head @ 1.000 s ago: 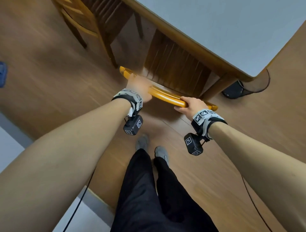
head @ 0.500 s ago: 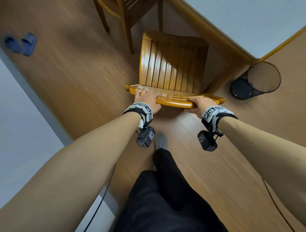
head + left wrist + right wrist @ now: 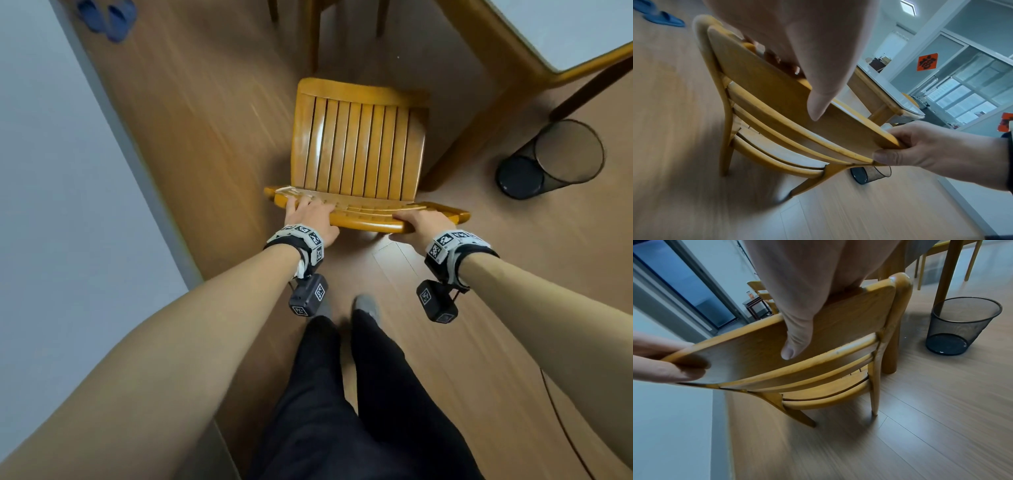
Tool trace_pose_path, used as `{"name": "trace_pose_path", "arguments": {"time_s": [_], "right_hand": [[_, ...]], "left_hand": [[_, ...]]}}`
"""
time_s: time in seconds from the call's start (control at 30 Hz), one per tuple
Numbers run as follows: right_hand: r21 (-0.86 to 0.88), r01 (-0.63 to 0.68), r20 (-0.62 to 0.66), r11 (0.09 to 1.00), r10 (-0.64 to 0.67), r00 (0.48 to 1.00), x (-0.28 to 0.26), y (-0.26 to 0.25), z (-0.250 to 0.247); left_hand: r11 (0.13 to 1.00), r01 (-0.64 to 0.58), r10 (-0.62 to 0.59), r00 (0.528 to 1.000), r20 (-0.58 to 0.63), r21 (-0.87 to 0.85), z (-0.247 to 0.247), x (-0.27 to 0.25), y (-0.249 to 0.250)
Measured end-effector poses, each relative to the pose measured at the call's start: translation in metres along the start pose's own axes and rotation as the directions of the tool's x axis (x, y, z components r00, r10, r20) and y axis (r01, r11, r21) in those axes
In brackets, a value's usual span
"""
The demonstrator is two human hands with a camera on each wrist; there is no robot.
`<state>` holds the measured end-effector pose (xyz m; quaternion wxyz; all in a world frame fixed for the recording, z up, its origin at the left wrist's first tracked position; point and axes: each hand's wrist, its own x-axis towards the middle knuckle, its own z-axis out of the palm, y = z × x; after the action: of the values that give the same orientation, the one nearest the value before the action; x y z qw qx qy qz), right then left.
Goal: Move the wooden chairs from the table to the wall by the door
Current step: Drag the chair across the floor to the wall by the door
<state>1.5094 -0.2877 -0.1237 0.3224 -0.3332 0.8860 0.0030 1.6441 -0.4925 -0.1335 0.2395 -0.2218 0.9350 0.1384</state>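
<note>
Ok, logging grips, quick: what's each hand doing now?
Left hand: grips the yellow-brown slatted wooden chair's top rail.
Right hand: grips the same rail.

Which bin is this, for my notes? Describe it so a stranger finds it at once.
Start from the white-topped table with its wooden edge. On the floor beside its leg stands the wastebasket, right of the chair that both hands grip. It is the only black mesh thing there, round and see-through.
</note>
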Motion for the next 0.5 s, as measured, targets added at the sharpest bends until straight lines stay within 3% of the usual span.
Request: {"name": "trace_pose_path", "arguments": {"time_s": [0.2,0.5], "right_hand": [[-0.043,0.097,0.040,0.994,-0.095,0.995,-0.058,0.011,0.032],[-0.179,0.266,0.124,0.947,-0.247,0.961,-0.161,0.063,0.095]], "left_hand": [[0.994,0.094,-0.097,0.994,-0.057,-0.054,0.048,-0.076,0.024],[0.966,0.241,-0.241,0.970,0.008,-0.097,0.143,-0.204,0.107]]}}
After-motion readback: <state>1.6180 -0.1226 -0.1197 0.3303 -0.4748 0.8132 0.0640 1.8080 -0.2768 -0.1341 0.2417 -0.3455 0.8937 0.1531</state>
